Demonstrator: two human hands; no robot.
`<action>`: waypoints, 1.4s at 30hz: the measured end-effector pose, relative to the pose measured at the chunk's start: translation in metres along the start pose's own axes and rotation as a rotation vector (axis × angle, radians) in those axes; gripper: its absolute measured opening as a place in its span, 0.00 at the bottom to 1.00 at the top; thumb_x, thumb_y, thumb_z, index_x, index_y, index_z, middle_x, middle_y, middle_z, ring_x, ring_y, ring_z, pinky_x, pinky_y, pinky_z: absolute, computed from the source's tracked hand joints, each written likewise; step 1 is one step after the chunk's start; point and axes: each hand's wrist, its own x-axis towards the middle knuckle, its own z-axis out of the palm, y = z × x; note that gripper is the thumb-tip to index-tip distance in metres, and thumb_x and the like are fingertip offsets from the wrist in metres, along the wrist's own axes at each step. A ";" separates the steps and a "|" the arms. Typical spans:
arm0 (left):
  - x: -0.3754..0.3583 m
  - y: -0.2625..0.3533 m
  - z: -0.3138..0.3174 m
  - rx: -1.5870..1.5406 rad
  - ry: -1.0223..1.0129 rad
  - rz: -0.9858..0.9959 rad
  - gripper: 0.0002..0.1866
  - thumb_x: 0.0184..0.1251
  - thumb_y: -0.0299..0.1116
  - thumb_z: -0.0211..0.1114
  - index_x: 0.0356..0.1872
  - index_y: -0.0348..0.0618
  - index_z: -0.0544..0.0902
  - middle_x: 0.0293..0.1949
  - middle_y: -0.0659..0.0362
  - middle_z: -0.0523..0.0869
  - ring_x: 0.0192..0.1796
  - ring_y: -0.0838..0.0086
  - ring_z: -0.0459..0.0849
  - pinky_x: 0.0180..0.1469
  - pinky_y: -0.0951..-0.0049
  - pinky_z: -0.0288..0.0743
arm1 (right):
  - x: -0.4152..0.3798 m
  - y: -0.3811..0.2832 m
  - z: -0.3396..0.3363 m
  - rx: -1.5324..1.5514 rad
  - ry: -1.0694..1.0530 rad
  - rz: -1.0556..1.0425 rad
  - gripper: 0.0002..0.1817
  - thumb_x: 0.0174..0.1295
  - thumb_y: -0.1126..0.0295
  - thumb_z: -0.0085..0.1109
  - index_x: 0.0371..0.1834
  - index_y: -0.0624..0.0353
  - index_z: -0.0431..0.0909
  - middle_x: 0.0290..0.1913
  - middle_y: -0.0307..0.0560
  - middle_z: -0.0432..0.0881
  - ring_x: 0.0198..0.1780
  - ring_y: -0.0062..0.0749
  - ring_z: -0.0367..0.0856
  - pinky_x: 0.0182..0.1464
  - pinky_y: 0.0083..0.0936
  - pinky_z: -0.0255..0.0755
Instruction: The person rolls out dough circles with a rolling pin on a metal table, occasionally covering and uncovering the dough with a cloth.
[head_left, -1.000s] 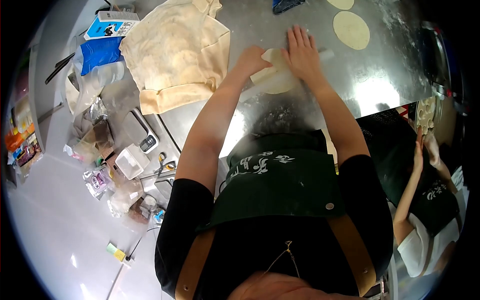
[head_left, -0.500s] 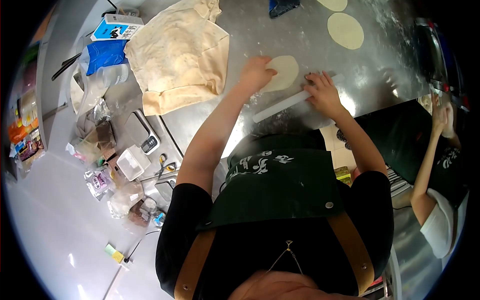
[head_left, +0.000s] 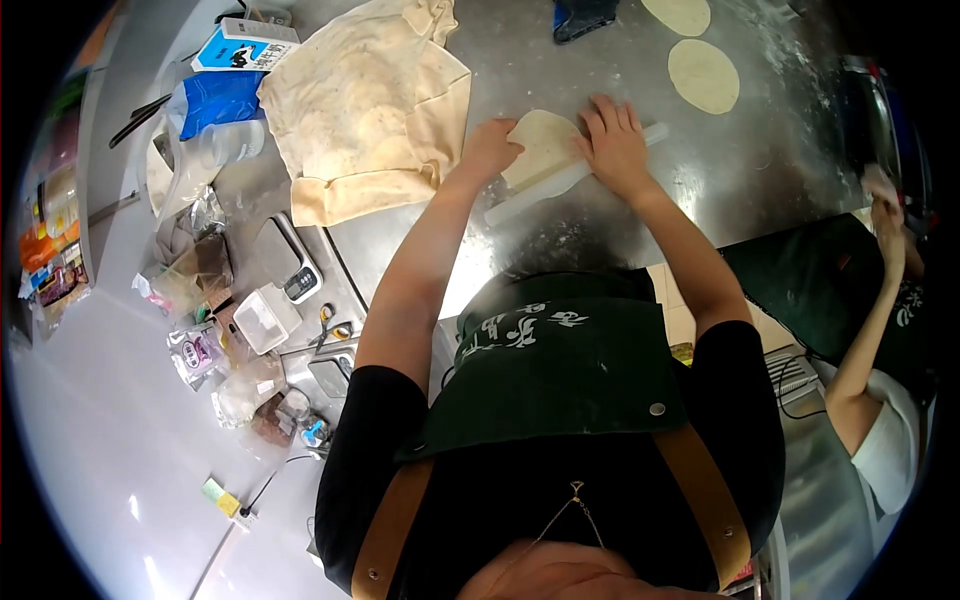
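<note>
My left hand point(head_left: 490, 150) pinches the left edge of a thin, round dough sheet point(head_left: 543, 140) lying on the metal table. A white rolling pin point(head_left: 535, 193) lies slantwise over the dough's lower right edge. My right hand point(head_left: 615, 150) rests flat on the pin with its fingers stretched out past it, palm down. The part of the pin beneath that palm is hidden.
Two rolled dough rounds point(head_left: 703, 77) lie at the upper right. A large cloth point(head_left: 370, 110) is spread on the left, near a milk carton point(head_left: 243, 45), a kitchen scale point(head_left: 287, 258) and scissors point(head_left: 328, 325). A co-worker's arm point(head_left: 868, 335) is at the right.
The rolling pin has moved up onto the dough's edge. My right hand has shifted up and left, its fingers straightening over the pin. My left hand keeps its pinch on the dough.
</note>
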 end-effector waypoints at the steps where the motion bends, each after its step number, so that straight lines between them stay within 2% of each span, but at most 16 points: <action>1: -0.001 0.001 0.000 -0.020 0.002 -0.018 0.17 0.52 0.32 0.68 0.45 0.39 0.85 0.36 0.47 0.87 0.40 0.56 0.86 0.44 0.64 0.77 | -0.001 -0.003 0.006 -0.034 0.087 0.059 0.23 0.62 0.53 0.56 0.54 0.58 0.75 0.62 0.51 0.72 0.66 0.45 0.67 0.71 0.47 0.54; 3: -0.002 0.001 -0.001 -0.056 0.007 -0.054 0.17 0.53 0.33 0.68 0.44 0.38 0.85 0.34 0.48 0.87 0.37 0.60 0.85 0.42 0.66 0.76 | -0.019 -0.006 0.007 -0.093 0.070 0.078 0.25 0.63 0.54 0.54 0.58 0.59 0.74 0.66 0.53 0.70 0.68 0.46 0.66 0.71 0.48 0.55; 5: 0.003 0.001 -0.003 -0.145 -0.009 -0.104 0.17 0.52 0.35 0.69 0.43 0.40 0.85 0.37 0.47 0.87 0.42 0.57 0.86 0.45 0.63 0.77 | -0.022 -0.005 0.010 -0.142 0.038 0.082 0.26 0.64 0.55 0.53 0.60 0.60 0.72 0.68 0.55 0.68 0.70 0.47 0.65 0.70 0.50 0.55; 7: 0.011 -0.006 0.001 -0.230 -0.028 -0.131 0.17 0.51 0.36 0.70 0.42 0.41 0.86 0.38 0.46 0.87 0.43 0.56 0.86 0.45 0.62 0.77 | -0.014 -0.006 0.010 -0.174 -0.023 0.078 0.27 0.64 0.56 0.52 0.63 0.60 0.71 0.70 0.57 0.66 0.71 0.48 0.64 0.70 0.52 0.55; 9: 0.024 -0.014 0.005 -0.303 -0.043 -0.128 0.17 0.50 0.37 0.71 0.41 0.41 0.87 0.37 0.47 0.87 0.42 0.58 0.86 0.44 0.62 0.77 | 0.023 -0.010 0.016 -0.160 0.018 0.114 0.28 0.64 0.56 0.52 0.63 0.61 0.70 0.70 0.58 0.66 0.71 0.49 0.64 0.70 0.54 0.55; 11: 0.027 -0.014 0.002 -0.257 -0.094 -0.119 0.17 0.49 0.38 0.71 0.40 0.41 0.87 0.36 0.47 0.87 0.41 0.57 0.86 0.44 0.62 0.77 | 0.036 -0.012 0.021 -0.119 0.053 0.134 0.29 0.65 0.56 0.51 0.65 0.62 0.68 0.69 0.60 0.66 0.71 0.52 0.63 0.70 0.56 0.53; 14: 0.038 -0.009 -0.005 -0.140 -0.123 -0.035 0.18 0.48 0.39 0.72 0.39 0.40 0.87 0.35 0.47 0.87 0.40 0.56 0.86 0.44 0.61 0.78 | -0.002 -0.005 0.023 -0.140 0.029 0.097 0.30 0.65 0.56 0.51 0.67 0.63 0.65 0.70 0.60 0.66 0.72 0.53 0.62 0.70 0.57 0.53; 17: 0.036 -0.009 -0.003 -0.062 -0.150 0.009 0.18 0.47 0.39 0.73 0.39 0.40 0.87 0.36 0.46 0.86 0.42 0.54 0.85 0.45 0.60 0.78 | 0.015 -0.011 0.012 -0.180 -0.056 0.117 0.31 0.67 0.56 0.49 0.69 0.61 0.64 0.71 0.58 0.64 0.72 0.53 0.61 0.72 0.51 0.52; 21: 0.037 0.002 -0.006 0.136 -0.125 0.023 0.20 0.46 0.40 0.74 0.41 0.42 0.87 0.41 0.46 0.86 0.47 0.53 0.84 0.48 0.59 0.78 | 0.063 -0.009 0.039 -0.120 0.094 0.137 0.32 0.64 0.57 0.53 0.69 0.61 0.64 0.71 0.57 0.64 0.73 0.51 0.60 0.72 0.50 0.51; 23: 0.033 0.011 -0.009 0.174 -0.131 0.003 0.20 0.48 0.39 0.74 0.43 0.43 0.87 0.42 0.47 0.86 0.48 0.53 0.83 0.49 0.58 0.77 | 0.054 -0.005 0.039 -0.059 0.168 0.052 0.32 0.62 0.57 0.55 0.68 0.61 0.64 0.71 0.56 0.63 0.72 0.50 0.60 0.72 0.50 0.51; 26: 0.021 0.024 -0.006 0.242 -0.066 0.002 0.19 0.50 0.37 0.73 0.44 0.43 0.86 0.41 0.47 0.86 0.48 0.52 0.84 0.50 0.57 0.78 | -0.007 -0.001 0.020 0.001 0.009 0.043 0.32 0.63 0.56 0.54 0.68 0.62 0.64 0.72 0.54 0.63 0.73 0.49 0.60 0.72 0.50 0.51; 30: -0.011 0.062 -0.009 0.327 -0.025 0.022 0.16 0.51 0.36 0.72 0.42 0.42 0.86 0.38 0.48 0.87 0.45 0.53 0.85 0.48 0.57 0.78 | -0.066 0.012 -0.020 0.099 -0.124 -0.103 0.24 0.54 0.61 0.66 0.55 0.53 0.75 0.69 0.48 0.67 0.71 0.43 0.62 0.73 0.47 0.52; 33: -0.031 0.089 -0.015 0.144 -0.048 0.033 0.15 0.53 0.35 0.71 0.41 0.41 0.85 0.37 0.47 0.87 0.45 0.53 0.85 0.47 0.57 0.78 | -0.079 0.023 -0.038 0.158 -0.202 -0.132 0.21 0.47 0.65 0.71 0.46 0.51 0.79 0.63 0.45 0.71 0.67 0.42 0.66 0.72 0.45 0.54; 36: -0.027 0.078 -0.018 -0.308 -0.095 -0.072 0.15 0.54 0.31 0.68 0.44 0.40 0.84 0.38 0.45 0.86 0.45 0.52 0.85 0.47 0.56 0.77 | -0.078 0.026 -0.060 0.182 -0.208 -0.117 0.19 0.44 0.67 0.72 0.42 0.51 0.79 0.57 0.44 0.73 0.64 0.41 0.68 0.72 0.46 0.55; 39: -0.019 0.051 -0.008 -0.155 -0.059 -0.070 0.17 0.53 0.28 0.65 0.46 0.40 0.84 0.39 0.44 0.86 0.45 0.50 0.85 0.48 0.58 0.78 | -0.071 0.029 -0.070 0.184 -0.198 -0.124 0.19 0.44 0.68 0.72 0.42 0.51 0.79 0.55 0.43 0.73 0.62 0.41 0.69 0.72 0.46 0.55; 42: -0.010 0.010 0.010 0.096 0.039 0.057 0.19 0.51 0.29 0.69 0.47 0.37 0.84 0.38 0.45 0.87 0.40 0.56 0.87 0.43 0.64 0.78 | -0.051 0.028 -0.061 0.196 -0.185 -0.179 0.19 0.46 0.67 0.72 0.42 0.51 0.78 0.54 0.44 0.74 0.61 0.41 0.70 0.72 0.47 0.55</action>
